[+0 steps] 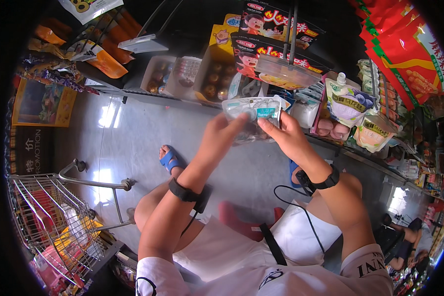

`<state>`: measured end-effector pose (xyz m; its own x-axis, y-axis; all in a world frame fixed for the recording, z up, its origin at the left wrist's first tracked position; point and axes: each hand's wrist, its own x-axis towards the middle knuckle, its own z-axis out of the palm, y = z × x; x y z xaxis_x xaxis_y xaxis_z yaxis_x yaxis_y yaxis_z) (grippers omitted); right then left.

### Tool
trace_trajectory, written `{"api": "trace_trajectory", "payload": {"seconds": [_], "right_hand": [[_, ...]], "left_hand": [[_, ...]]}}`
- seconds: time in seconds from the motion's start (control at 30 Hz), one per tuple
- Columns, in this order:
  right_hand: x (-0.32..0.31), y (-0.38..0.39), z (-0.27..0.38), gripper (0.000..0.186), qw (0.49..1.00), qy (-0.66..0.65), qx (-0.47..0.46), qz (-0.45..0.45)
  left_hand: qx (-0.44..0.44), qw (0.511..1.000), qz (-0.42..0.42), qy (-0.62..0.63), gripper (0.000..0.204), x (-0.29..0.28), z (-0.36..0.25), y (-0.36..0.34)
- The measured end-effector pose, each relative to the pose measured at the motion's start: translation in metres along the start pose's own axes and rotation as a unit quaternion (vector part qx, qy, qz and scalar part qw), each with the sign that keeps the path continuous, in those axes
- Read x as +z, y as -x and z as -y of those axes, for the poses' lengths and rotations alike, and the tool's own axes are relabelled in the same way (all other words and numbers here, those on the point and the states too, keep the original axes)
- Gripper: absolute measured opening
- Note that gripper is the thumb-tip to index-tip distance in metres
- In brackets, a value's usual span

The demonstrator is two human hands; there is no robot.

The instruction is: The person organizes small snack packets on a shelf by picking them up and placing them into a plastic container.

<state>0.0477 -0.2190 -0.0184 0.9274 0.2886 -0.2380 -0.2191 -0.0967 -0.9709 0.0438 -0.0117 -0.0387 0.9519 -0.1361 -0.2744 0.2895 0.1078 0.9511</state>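
My left hand (222, 129) and my right hand (286, 133) grip a clear and white plastic package (254, 106) with a teal label, thumbs pressed on its front, held at the shelf's edge. Behind it are open boxes of gold-wrapped balls (217, 76) and small wrapped items (182, 76), with black snack boxes (266, 59) above. Right of my hands are purple-and-white spouted pouches (348, 101) and pink round items (333, 128). Black straps are round both my wrists.
A metal shopping cart (44, 207) holding goods stands at the lower left beside a promotion board. Orange packets (106, 61) hang upper left, red bags (407, 64) upper right. Another person (412, 237) is low down at the far right. I sit low over a grey floor (93, 138).
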Motion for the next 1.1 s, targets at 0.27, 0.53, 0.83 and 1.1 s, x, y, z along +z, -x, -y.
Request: {"api": "trace_trajectory", "payload": {"seconds": [0.27,0.53,0.83,1.1], "right_hand": [[0.001,0.002,0.004,0.035,1.0,-0.021,-0.012,-0.006],[-0.001,-0.003,-0.003,0.032,0.994,-0.074,0.002,-0.074],[-0.002,-0.008,-0.035,0.04,0.997,-0.031,-0.022,-0.065],[-0.009,-0.004,-0.007,0.057,0.974,-0.118,0.195,0.002]], "left_hand": [[-0.065,0.997,0.032,0.025,0.039,-0.001,-0.008,0.004],[-0.069,0.992,0.073,-0.082,0.043,-0.002,0.002,0.002],[0.029,0.994,0.004,-0.108,0.036,-0.006,0.006,0.0],[0.141,0.889,-0.093,-0.425,0.027,0.004,-0.013,0.016]]}}
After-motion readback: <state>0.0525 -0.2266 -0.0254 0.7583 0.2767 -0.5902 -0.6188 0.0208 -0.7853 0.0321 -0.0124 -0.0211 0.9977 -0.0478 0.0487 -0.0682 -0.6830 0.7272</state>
